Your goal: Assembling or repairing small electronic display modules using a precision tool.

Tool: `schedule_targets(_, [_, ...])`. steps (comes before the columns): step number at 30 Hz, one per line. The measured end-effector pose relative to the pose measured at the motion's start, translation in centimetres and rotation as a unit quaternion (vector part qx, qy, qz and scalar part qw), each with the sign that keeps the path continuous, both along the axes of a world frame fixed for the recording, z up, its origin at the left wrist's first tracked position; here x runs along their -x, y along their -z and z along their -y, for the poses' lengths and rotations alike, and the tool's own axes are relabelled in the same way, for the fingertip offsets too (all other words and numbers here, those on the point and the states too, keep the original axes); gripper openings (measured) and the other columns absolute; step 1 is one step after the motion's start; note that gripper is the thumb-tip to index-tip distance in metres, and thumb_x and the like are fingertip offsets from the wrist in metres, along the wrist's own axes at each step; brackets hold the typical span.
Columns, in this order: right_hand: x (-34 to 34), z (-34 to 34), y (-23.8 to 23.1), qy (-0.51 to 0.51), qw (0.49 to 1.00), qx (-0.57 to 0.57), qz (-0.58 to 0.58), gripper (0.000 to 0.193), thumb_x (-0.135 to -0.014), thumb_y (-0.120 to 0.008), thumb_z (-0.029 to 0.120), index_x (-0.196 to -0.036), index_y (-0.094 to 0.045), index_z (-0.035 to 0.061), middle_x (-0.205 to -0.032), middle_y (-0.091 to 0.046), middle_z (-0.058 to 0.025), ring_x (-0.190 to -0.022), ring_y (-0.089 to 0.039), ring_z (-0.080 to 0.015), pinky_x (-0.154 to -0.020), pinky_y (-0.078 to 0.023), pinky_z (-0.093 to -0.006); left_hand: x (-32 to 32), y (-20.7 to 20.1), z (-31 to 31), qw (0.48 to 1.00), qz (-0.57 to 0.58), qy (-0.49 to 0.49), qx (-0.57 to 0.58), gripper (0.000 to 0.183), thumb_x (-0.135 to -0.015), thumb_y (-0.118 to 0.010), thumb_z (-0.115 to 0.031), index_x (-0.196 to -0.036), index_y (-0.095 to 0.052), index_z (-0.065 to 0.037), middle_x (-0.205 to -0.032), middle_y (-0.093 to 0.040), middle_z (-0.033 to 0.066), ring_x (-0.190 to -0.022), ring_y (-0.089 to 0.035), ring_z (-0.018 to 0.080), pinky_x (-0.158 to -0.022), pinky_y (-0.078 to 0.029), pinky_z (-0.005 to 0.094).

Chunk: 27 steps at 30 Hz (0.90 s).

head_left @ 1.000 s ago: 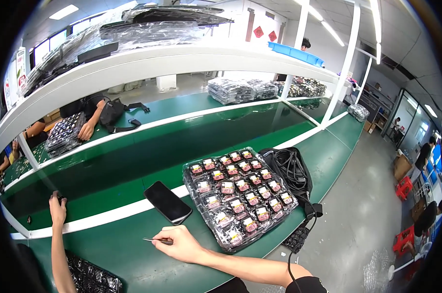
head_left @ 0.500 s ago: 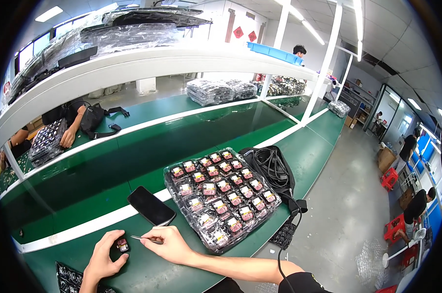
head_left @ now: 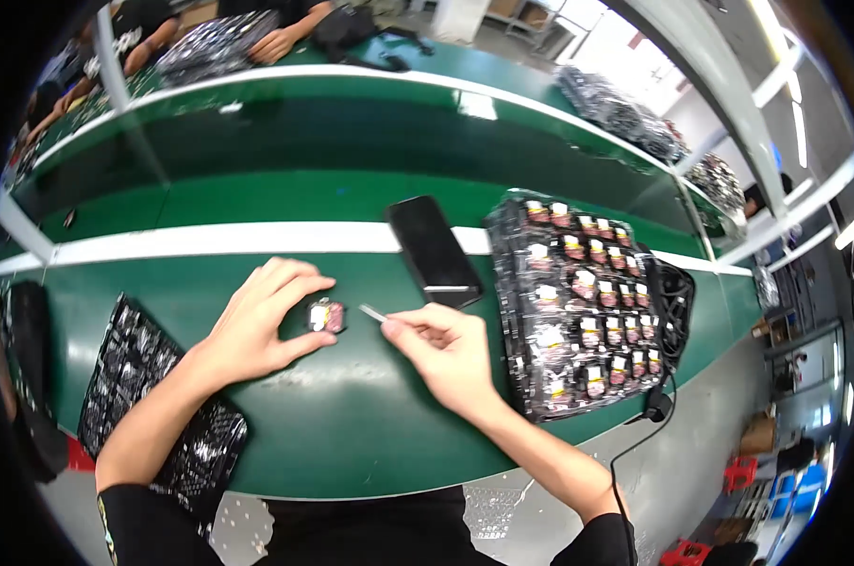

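Note:
My left hand curls its thumb and fingers around a small black square case with a pink, white and yellow face, holding it at the green worktop. To its right, my right hand pinches slim metal tweezers. Their tip points at the case, a short gap away. A clear plastic tray stack on the right bears rows of similar small cases. Between the tray and my hands, toward the back, lies a black phone.
Black plastic trays lie beside my left forearm, overhanging the table's near edge. A black bag with cables sits behind the tray stack. A white rail runs along the bench. Across it, a co-worker's hand rests on another wrapped stack.
The head view has swung left and down, so hands, phone and tray stack appear shifted right. The tweezers remain in my right hand and the case stays between my left fingers.

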State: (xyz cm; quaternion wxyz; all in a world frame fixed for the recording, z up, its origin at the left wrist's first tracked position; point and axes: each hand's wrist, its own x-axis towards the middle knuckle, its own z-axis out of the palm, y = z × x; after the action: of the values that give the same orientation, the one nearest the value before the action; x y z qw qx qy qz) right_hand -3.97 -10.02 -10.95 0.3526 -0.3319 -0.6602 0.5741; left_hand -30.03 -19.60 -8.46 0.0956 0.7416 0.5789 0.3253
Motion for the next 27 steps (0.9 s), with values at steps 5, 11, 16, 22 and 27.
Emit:
schedule_targets(5, [0.7,-0.2,-2.7,-0.027,0.994,0.079,0.074,0.013,-0.105,-0.08,0.005,-0.112,-0.084,-0.0048,-0.09,-0.08,-0.0027,-0.079,-0.07,-0.0036,-0.07,-0.054,-0.0193,1.6,1.9,0.6,1.0,0.007,0.009,0.014,0.049,-0.085,-0.095,-0.028,-0.127,-0.077,-0.01,-0.124,-0.067,0.0073,-0.114,-0.062,0.0295,-0.101,-0.05,0.0434])
schedule_targets(11, [0.9,1.1,-1.4,-0.032,0.998,0.014,0.047,0.011,-0.1,-0.083,0.001,-0.11,-0.086,-0.0028,-0.081,-0.072,0.003,-0.069,-0.061,-0.0003,-0.06,-0.044,-0.0185,1.3,1.0,1.1,0.993,0.064,0.073,0.072,0.052,-0.086,-0.095,-0.024,-0.133,-0.076,-0.01,-0.116,-0.075,0.0033,-0.101,-0.067,0.0248,-0.096,-0.046,0.038])
schedule_targets(16, [0.8,0.9,-0.9,-0.052,0.984,-0.151,0.076,0.009,-0.088,-0.084,-0.004,-0.097,-0.085,-0.0031,-0.067,-0.063,0.0,-0.056,-0.05,-0.0009,-0.051,-0.032,-0.0218,1.5,1.7,0.4,0.988,0.076,0.111,0.073,0.051,-0.082,-0.098,-0.026,-0.126,-0.082,-0.007,-0.099,-0.076,0.0034,-0.095,-0.069,0.0224,-0.092,-0.044,0.0382])
schedule_targets(22, [1.3,0.9,-0.6,-0.067,0.974,-0.196,0.092,0.009,-0.088,-0.084,-0.005,-0.097,-0.084,-0.003,-0.067,-0.062,-0.001,-0.052,-0.049,-0.003,-0.048,-0.032,-0.024,1.5,1.5,0.5,0.989,0.063,0.101,0.084,0.053,-0.079,-0.098,-0.026,-0.127,-0.083,-0.007,-0.099,-0.076,0.0032,-0.095,-0.069,0.0221,-0.093,-0.043,0.0376])
schedule_targets(27, [1.5,1.2,-0.6,-0.069,0.973,-0.194,0.099,0.009,-0.088,-0.084,-0.005,-0.097,-0.083,-0.0031,-0.066,-0.062,-0.0009,-0.051,-0.048,-0.0033,-0.048,-0.032,-0.0246,1.5,1.5,0.6,0.987,0.073,0.1,0.104,0.054,-0.078,-0.099,-0.027,-0.126,-0.083,-0.007,-0.1,-0.076,0.0033,-0.096,-0.069,0.0222,-0.095,-0.043,0.0379])
